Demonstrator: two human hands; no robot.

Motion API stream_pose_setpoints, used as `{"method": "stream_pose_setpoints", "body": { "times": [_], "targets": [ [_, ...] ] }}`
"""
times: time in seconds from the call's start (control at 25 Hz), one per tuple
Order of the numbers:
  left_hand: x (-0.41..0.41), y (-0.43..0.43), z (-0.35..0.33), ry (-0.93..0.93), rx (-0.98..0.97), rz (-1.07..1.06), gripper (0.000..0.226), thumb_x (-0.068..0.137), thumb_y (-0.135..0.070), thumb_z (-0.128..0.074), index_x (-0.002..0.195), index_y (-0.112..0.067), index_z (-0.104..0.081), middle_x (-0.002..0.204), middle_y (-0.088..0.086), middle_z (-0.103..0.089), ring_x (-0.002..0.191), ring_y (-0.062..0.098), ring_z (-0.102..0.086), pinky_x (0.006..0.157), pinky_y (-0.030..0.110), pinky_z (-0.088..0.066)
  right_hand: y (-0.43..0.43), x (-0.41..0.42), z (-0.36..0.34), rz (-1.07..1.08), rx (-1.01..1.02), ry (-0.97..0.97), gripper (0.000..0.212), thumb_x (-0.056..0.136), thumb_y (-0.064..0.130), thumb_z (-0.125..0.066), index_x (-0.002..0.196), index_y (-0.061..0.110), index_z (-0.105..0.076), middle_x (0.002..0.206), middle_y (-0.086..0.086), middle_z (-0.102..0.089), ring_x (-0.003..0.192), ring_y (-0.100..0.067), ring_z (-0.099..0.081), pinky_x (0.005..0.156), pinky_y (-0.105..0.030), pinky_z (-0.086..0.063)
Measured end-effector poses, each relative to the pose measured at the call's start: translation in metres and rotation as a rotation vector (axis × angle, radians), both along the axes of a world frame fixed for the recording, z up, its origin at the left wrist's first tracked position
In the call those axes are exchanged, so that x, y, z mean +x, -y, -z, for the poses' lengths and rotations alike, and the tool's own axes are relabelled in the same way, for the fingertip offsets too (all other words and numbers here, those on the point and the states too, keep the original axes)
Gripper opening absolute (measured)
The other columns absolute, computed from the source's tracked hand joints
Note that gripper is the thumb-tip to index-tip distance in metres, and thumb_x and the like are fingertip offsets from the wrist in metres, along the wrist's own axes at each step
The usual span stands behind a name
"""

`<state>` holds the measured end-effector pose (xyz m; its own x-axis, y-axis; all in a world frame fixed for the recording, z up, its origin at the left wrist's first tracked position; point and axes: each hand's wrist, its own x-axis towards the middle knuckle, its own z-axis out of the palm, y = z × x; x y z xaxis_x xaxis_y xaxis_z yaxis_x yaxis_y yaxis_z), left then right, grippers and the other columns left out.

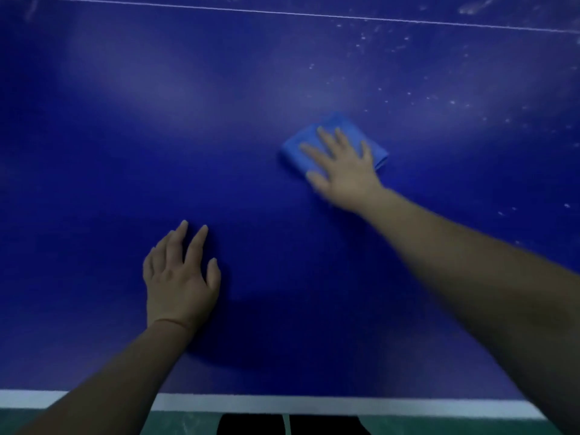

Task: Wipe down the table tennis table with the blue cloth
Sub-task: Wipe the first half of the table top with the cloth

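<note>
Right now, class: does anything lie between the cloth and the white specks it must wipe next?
Nothing visible does. The right hand presses the blue cloth flat; only bare table separates it from the white specks up and right.

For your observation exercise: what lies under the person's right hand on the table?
Under the right hand lies the folded blue cloth, flat on the table. Its edges show around the fingers; its middle and the table surface beneath are covered and cannot be seen.

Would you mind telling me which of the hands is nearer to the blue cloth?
Right. The right hand lies flat on the blue cloth; the left hand rests on the table, nearer the person, apart from it.
</note>
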<state>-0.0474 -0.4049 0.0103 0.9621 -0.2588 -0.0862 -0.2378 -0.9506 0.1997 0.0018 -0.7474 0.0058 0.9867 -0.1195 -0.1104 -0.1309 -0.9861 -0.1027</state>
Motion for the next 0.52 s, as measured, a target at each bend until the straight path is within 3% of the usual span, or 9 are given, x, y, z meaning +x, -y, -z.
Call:
{"method": "stream_pose_setpoints", "body": {
  "times": [0.12,0.2,0.4,0.52],
  "targets": [
    [0.002,0.002,0.001,0.031,0.009,0.008,0.061,0.09,-0.046,-0.032,0.146,-0.023,-0.039,0.155,0.007,-0.029,0.141,0.031,-0.026,0.115,0.052,-0.02,0.055,0.061,-0.005,0.153,0.035,-0.068,0.056,0.098,0.059,-0.025,0.151,0.049,-0.011,0.164,0.009,0.003,0.15,-0.022,0.003,0.116,-0.062,-0.003],
    [0.001,0.003,-0.002,0.031,0.016,0.005,0.061,0.09,-0.045,-0.033,0.145,-0.022,-0.041,0.155,0.007,-0.031,0.14,0.031,-0.028,0.115,0.053,-0.021,0.041,0.049,-0.007,0.146,0.033,-0.023,0.056,0.098,0.057,-0.028,0.152,0.046,-0.015,0.164,0.006,0.001,0.15,-0.023,0.001,0.115,-0.063,-0.005],
    [0.002,0.004,-0.005,0.041,0.021,0.015,0.06,0.089,-0.043,-0.035,0.144,-0.019,-0.045,0.153,0.009,-0.034,0.137,0.031,-0.031,0.114,0.053,-0.024,-0.065,-0.068,0.009,-0.236,0.036,0.112,0.056,0.093,0.056,-0.035,0.148,0.045,-0.03,0.163,0.003,-0.015,0.149,-0.028,-0.014,0.111,-0.062,-0.01],
    [0.002,0.002,0.001,0.068,0.015,0.027,0.059,0.09,-0.042,-0.036,0.143,-0.02,-0.045,0.152,0.009,-0.035,0.137,0.031,-0.033,0.113,0.051,-0.024,-0.063,0.001,0.006,-0.362,0.036,0.112,0.055,0.092,0.058,-0.034,0.146,0.048,-0.031,0.162,0.004,-0.017,0.148,-0.027,-0.017,0.111,-0.062,-0.012]
  ]
}}
